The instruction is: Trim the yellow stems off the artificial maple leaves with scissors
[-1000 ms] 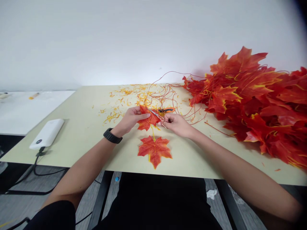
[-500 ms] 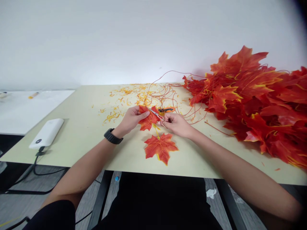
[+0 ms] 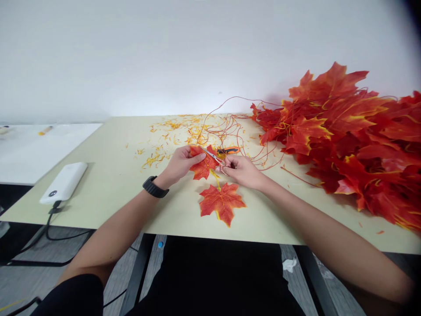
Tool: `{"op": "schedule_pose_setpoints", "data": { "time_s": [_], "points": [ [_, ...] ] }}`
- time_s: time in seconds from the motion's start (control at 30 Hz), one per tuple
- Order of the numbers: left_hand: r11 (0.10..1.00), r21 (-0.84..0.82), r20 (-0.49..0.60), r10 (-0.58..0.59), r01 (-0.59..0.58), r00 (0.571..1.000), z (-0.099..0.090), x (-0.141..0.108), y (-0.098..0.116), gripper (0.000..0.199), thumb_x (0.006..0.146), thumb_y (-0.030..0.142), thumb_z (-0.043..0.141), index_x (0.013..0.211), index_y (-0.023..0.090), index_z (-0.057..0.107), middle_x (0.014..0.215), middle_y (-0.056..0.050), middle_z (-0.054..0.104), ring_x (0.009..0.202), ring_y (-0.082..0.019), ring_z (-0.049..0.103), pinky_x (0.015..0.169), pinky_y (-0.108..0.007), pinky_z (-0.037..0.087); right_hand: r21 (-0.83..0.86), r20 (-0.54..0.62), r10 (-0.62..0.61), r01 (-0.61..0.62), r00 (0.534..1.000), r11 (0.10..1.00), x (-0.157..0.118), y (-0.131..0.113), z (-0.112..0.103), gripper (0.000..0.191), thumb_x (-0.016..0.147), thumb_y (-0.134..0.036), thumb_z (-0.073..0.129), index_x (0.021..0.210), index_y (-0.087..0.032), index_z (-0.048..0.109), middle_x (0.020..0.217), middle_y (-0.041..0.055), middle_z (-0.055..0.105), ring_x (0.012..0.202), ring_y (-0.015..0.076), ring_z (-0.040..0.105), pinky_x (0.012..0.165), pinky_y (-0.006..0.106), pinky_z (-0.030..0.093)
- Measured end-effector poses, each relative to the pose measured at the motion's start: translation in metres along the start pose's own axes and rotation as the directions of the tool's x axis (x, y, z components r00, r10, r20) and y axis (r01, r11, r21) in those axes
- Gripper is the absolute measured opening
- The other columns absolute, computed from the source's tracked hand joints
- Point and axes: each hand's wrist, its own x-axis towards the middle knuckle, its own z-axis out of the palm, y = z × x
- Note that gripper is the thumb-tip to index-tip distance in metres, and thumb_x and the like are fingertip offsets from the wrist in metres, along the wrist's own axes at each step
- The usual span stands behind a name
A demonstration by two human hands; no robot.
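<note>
Between the thumb and fingers of my left hand (image 3: 180,166) is a red maple leaf (image 3: 204,167). My right hand (image 3: 242,171) grips small scissors (image 3: 213,155) by their handles, with the blades lying over the upper part of that leaf. A second red leaf (image 3: 222,202) with yellow edges hangs below, joined by a yellow stem (image 3: 215,179). Just behind my right hand lies an orange and black tool (image 3: 230,150), partly crossed by thin red cords (image 3: 237,131).
Yellow and orange clippings (image 3: 174,126) are scattered at the table's back. A large heap of red leaves (image 3: 358,140) covers the right side. On the left lies a white power bank (image 3: 64,182) with a black cable (image 3: 48,228).
The lower leaf has shifted slightly to the right. Both hands stay almost where they were, still holding the upper leaf and the scissors.
</note>
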Motion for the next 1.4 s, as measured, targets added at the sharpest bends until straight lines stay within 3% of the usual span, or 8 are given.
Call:
{"op": "schedule_pose_setpoints", "data": {
  "time_s": [0.73,1.0,1.23,1.4],
  "points": [
    [0.999,-0.026,-0.029,-0.034,0.033,0.999,0.001,-0.001,0.0,0.047,0.069,0.048,0.1,0.084,0.013,0.073,0.081,-0.003,0.075,0.067,-0.009,0.065,0.063,-0.02,0.053,0.014,0.049,0.013,-0.013,0.999,1.0,-0.001,-0.002,0.0,0.048,0.085,-0.048,0.08,0.067,-0.023,0.043,0.072,0.0034,0.064,0.094,0.0268,0.075,0.068,0.029,0.049],
    [1.0,-0.002,-0.041,-0.031,0.031,0.999,0.0,0.0,-0.001,0.044,0.072,0.047,0.097,0.085,0.013,0.072,0.08,-0.003,0.074,0.068,-0.009,0.064,0.063,-0.021,0.053,0.038,0.001,0.013,-0.013,1.0,0.999,0.003,0.0,-0.002,0.054,0.082,-0.054,0.082,0.066,-0.023,0.042,0.067,0.0009,0.054,0.079,0.021,0.064,0.066,0.028,0.043],
    [0.999,0.012,-0.108,-0.042,0.044,0.993,0.0,0.001,-0.004,0.044,0.072,0.047,0.097,0.084,0.014,0.07,0.08,-0.003,0.074,0.068,-0.01,0.065,0.062,-0.022,0.052,0.066,-0.127,0.061,-0.053,0.99,0.996,0.004,-0.012,-0.007,0.07,0.075,-0.079,0.082,0.066,-0.022,0.042,0.068,-0.003,0.043,0.066,0.0115,0.035,0.061,0.028,0.027],
    [0.998,0.028,-0.13,-0.047,0.051,0.99,-0.001,0.001,-0.005,0.045,0.073,0.048,0.096,0.09,0.015,0.071,0.082,-0.003,0.074,0.069,-0.01,0.065,0.065,-0.024,0.053,0.223,-0.248,0.171,-0.115,0.954,0.968,0.006,-0.019,-0.01,0.077,0.067,-0.081,0.089,0.067,-0.022,0.04,0.066,-0.0029,0.047,0.061,0.0102,0.039,0.055,0.027,0.029]
  ]
}}
